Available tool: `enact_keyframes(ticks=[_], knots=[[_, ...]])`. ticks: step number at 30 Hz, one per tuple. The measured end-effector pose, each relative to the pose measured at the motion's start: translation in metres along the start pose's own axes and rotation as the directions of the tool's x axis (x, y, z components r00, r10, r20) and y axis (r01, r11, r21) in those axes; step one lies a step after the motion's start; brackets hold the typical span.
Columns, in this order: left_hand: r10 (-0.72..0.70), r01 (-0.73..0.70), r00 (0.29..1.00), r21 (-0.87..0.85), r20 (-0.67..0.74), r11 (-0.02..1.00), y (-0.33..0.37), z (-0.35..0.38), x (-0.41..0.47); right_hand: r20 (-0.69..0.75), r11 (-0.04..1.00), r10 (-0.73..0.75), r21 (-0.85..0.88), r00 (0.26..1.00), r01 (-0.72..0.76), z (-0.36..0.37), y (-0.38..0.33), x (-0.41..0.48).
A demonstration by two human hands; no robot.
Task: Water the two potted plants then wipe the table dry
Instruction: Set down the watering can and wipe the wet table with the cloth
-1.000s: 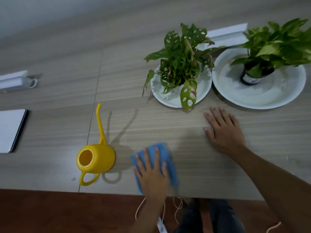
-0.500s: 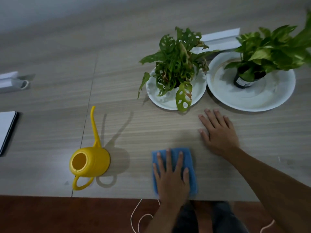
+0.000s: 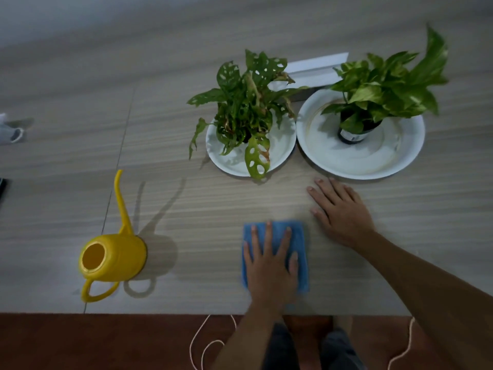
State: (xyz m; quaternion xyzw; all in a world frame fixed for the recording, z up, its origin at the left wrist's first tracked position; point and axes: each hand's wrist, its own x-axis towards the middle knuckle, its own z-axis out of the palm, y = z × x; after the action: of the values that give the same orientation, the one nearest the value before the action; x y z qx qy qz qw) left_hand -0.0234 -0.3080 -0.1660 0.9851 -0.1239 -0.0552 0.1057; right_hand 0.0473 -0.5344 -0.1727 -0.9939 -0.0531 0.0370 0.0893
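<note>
My left hand (image 3: 269, 265) lies flat, fingers spread, pressing a folded blue cloth (image 3: 298, 241) onto the wooden table (image 3: 200, 209) near its front edge. My right hand (image 3: 341, 212) rests palm down on the table just right of the cloth, holding nothing. A holey-leafed plant (image 3: 245, 102) stands on a small white plate (image 3: 282, 148) beyond the cloth. A light green plant (image 3: 386, 84) in a dark pot (image 3: 352, 134) stands on a larger white plate (image 3: 373, 158) to its right. A yellow watering can (image 3: 114, 257) stands at the left, its long spout pointing away.
A white box (image 3: 317, 68) lies behind the two plants. A pale object (image 3: 10, 132) and a dark edge (image 3: 2, 188) sit at the far left. The table's front edge runs along the bottom, with red floor (image 3: 106, 343) and thin cords (image 3: 202, 348) below.
My left hand has slid the blue cloth to the right along the front of the table, toward my right hand. The right hand has stayed in place.
</note>
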Motion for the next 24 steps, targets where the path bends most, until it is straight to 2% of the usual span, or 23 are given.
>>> enact_keyframes(ticks=[2,3,5,7,9,11,12,14,15,16,17,19,20,22,24], knots=[[-0.026,0.026,1.000,0.044,0.012,0.999,-0.033,-0.007,0.041,0.007,1.000,-0.009,-0.024,1.000,0.009,0.001,0.004,-0.004],[-0.112,0.114,0.993,0.086,-0.030,0.990,-0.060,-0.011,0.051,0.004,1.000,-0.005,-0.019,1.000,0.005,0.000,0.004,-0.004],[-0.322,0.335,0.937,0.089,-0.136,0.938,-0.102,-0.019,0.037,-0.010,1.000,0.007,0.009,1.000,-0.007,-0.001,0.003,-0.003],[-0.422,0.437,0.888,0.050,-0.181,0.898,-0.086,-0.021,-0.012,-0.024,0.999,0.019,0.050,1.000,-0.018,-0.001,0.002,-0.004],[-0.370,0.375,0.924,0.041,-0.097,0.926,-0.026,-0.009,-0.058,-0.036,0.997,0.035,0.076,0.999,-0.032,-0.001,0.003,-0.005],[-0.199,0.198,0.979,-0.026,-0.041,0.980,0.022,0.007,-0.051,-0.027,0.997,0.022,0.068,0.999,-0.020,0.002,0.002,-0.005],[-0.122,0.121,0.992,-0.026,-0.042,0.992,0.026,0.010,-0.024,-0.024,0.998,0.017,0.068,1.000,-0.016,0.003,0.002,-0.004],[-0.092,0.091,0.995,0.037,0.038,0.995,-0.007,-0.002,0.037,-0.029,0.998,0.014,0.069,0.999,-0.012,0.003,0.004,-0.005],[-0.152,0.152,0.988,0.087,-0.002,0.985,-0.038,-0.009,0.056,-0.037,0.998,0.010,0.068,0.999,-0.007,0.003,0.004,-0.005],[-0.266,0.272,0.962,0.105,-0.069,0.957,-0.071,-0.014,0.061,-0.041,0.998,0.004,0.067,0.999,-0.001,0.003,0.004,-0.005],[-0.393,0.403,0.912,0.079,-0.117,0.912,-0.095,-0.018,0.049,-0.041,0.998,0.001,0.068,0.999,0.001,0.003,0.003,-0.004],[-0.524,0.546,0.819,0.036,-0.233,0.837,-0.093,-0.020,-0.004,-0.043,0.996,0.023,0.084,0.999,-0.019,0.003,0.003,-0.005],[-0.541,0.562,0.810,0.035,-0.227,0.827,-0.065,-0.018,-0.033,-0.037,0.996,0.034,0.087,0.999,-0.030,0.002,0.003,-0.005],[-0.433,0.440,0.893,0.037,-0.119,0.897,-0.003,0.000,-0.065,-0.016,0.996,0.040,0.086,0.999,-0.038,0.004,0.003,-0.005],[-0.228,0.229,0.972,0.013,-0.063,0.973,0.024,0.007,-0.040,-0.022,0.996,0.019,0.091,1.000,-0.017,0.004,0.003,-0.005]])
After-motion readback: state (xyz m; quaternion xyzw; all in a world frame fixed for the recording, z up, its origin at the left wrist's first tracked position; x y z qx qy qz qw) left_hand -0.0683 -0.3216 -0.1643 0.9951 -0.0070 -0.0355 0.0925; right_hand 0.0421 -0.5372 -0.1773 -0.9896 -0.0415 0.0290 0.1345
